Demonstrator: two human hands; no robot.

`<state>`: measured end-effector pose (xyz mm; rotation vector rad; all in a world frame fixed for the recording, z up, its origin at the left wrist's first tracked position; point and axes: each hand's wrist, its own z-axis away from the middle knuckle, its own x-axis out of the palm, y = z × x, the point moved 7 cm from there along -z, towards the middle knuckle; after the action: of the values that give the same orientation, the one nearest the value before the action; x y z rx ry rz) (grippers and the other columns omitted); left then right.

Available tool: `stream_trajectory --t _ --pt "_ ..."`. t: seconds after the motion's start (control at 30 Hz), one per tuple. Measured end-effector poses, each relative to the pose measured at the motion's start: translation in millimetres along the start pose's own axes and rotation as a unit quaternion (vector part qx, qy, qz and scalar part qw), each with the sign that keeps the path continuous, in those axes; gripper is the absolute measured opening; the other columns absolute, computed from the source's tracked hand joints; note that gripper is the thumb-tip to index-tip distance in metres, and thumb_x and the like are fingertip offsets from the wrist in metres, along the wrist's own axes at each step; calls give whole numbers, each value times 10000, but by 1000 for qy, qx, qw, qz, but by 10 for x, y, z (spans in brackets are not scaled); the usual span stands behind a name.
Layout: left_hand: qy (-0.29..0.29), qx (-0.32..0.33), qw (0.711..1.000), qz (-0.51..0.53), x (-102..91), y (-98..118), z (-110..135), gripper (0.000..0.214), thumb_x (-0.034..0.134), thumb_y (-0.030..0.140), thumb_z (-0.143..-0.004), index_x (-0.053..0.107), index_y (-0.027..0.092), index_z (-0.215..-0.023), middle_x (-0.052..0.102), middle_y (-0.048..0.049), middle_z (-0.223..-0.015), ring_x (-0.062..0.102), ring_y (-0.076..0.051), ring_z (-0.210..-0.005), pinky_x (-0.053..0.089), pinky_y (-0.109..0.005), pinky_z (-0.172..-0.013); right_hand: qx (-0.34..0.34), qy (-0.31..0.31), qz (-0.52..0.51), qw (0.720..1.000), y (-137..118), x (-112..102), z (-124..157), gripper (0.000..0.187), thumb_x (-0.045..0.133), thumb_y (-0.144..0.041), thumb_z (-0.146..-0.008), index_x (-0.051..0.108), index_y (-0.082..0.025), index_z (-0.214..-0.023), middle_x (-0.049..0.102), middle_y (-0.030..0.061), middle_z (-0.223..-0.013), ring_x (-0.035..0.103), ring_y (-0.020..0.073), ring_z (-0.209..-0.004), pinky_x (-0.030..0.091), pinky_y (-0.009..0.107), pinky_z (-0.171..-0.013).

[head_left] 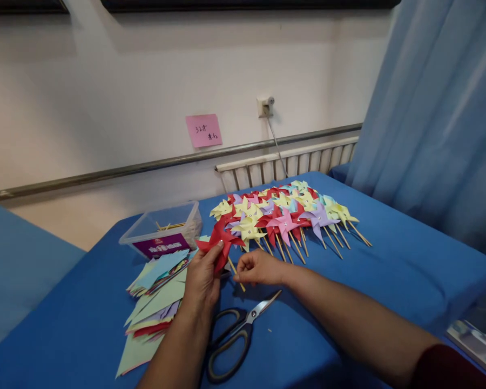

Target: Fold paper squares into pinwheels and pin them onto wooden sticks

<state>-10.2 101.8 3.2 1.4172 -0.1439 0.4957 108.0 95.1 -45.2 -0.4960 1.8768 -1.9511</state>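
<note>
My left hand (204, 270) holds a red paper pinwheel (222, 244), with the thumb against its middle. A thin wooden stick (232, 265) slants down from the pinwheel. The fingers of my right hand (261, 268) are closed at the lower part of this stick, thumb and forefinger pinched on it. Below both hands lie scissors (249, 319) with black handles, blades partly apart and pointing up to the right. Finished pinwheels (285, 222) in red, yellow, pink, purple and pale green lie in a heap just beyond my hands.
Left of my left hand are stacks of coloured paper (162, 297). A clear plastic box (190, 219) with a purple label holds some sticks. Everything lies on a blue-covered table (308, 324). A radiator (263, 170) and wall stand behind, a blue curtain (421, 129) at right.
</note>
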Motion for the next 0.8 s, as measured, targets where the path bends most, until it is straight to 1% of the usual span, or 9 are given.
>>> stream_trajectory --t 0.1,0.2,0.4,0.5,0.6,0.7,0.8 --pt "6 3 1000 1 -16 4 -10 225 791 112 -567 634 133 -727 664 10 -608 574 -90 -489 461 -179 -470 0 2 5 1000 -15 7 4 225 755 -284 -725 573 -167 -664 544 -78 -531 464 61 -453 367 200 -474" --pt "5 4 1000 1 -19 14 -13 211 774 93 -575 632 130 -727 670 2 -612 585 -96 -493 471 -180 -472 3 2 9 1000 -4 13 2 220 759 -274 -726 577 -167 -664 541 -82 -531 465 59 -449 363 197 -474" --pt "-2 -7 1000 4 -10 11 -5 174 747 64 -593 635 129 -709 676 -6 -616 595 -100 -504 486 -183 -490 3 -4 1 1000 8 35 6 285 797 -341 -689 576 -163 -655 539 -84 -512 453 56 -435 356 195 -458" --pt "-8 -12 1000 -3 -4 -10 3 154 755 69 -599 637 132 -676 673 -6 -609 580 -93 -492 472 -181 -479 6 0 -3 1000 10 42 17 325 810 -397 -669 584 -165 -657 553 -77 -508 471 62 -431 368 196 -452" --pt "-18 -14 1000 -5 5 -37 7 155 769 74 -593 639 130 -656 673 -9 -606 589 -91 -508 471 -177 -502 16 -2 -6 1000 27 55 12 352 812 -436 -658 584 -168 -648 565 -68 -505 498 72 -429 384 199 -447" --pt "-28 -17 999 -4 17 -65 8 167 781 85 -585 647 124 -677 679 -14 -618 606 -97 -531 468 -181 -522 29 0 -3 1000 53 58 6 343 805 -423 -668 577 -169 -638 557 -70 -486 497 71 -414 389 196 -444" --pt "-37 -22 999 5 34 -97 14 189 795 100 -580 633 129 -673 667 -1 -602 592 -91 -520 461 -186 -529 23 13 14 1000 62 27 39 320 795 -399 -684 581 -166 -637 553 -68 -473 491 73 -406 388 195 -441"
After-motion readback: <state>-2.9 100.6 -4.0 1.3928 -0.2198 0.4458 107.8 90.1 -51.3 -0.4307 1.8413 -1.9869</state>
